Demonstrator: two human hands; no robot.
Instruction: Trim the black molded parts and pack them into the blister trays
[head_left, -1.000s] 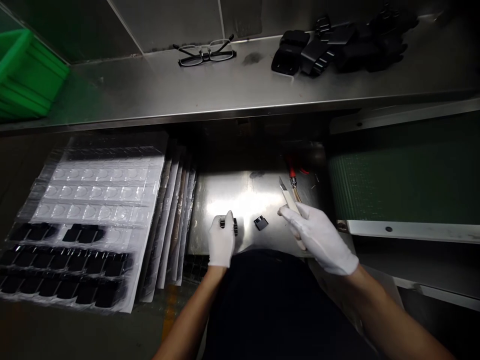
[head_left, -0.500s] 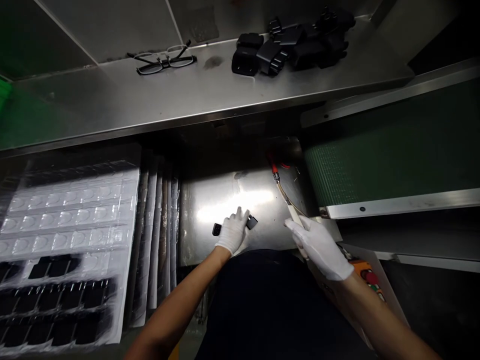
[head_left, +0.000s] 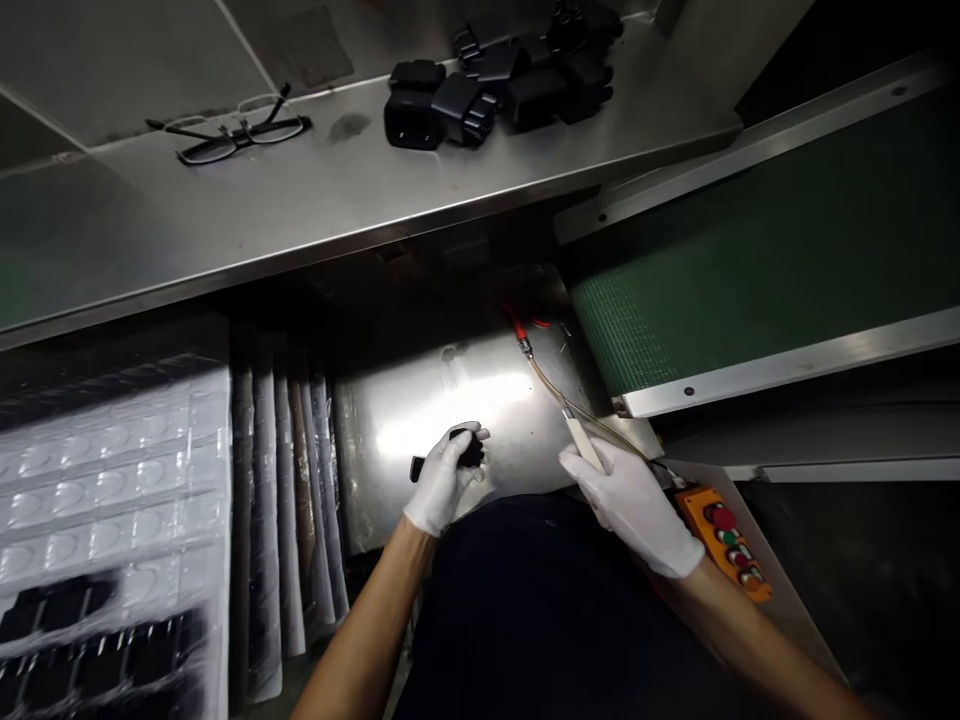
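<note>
My left hand (head_left: 441,482), in a white glove, has its thumb and fingers closed round a black plug-shaped part (head_left: 469,448), lifted just above the metal worktop (head_left: 390,510). A second small black part (head_left: 417,468) lies on the worktop beside that hand, partly hidden by it. My right hand (head_left: 630,500), also gloved in white, is wrapped round the pale handle of a slim tool (head_left: 585,446) that has a short metal end. This tool points away from me toward a thin hose (head_left: 544,378) with a red fitting (head_left: 517,324); I cannot tell whether they join.
Several black plug parts (head_left: 465,105) and eyeglasses (head_left: 232,135) sit on the metal shelf (head_left: 300,205). At left stand clear plastic trays (head_left: 112,490), partly filled with black parts. A green conveyor belt (head_left: 780,240) and an orange button box (head_left: 724,540) are at right.
My left hand has turned and picked a black part up off the worktop. My right hand keeps hold of the tool. The camera view has swung to the right.
</note>
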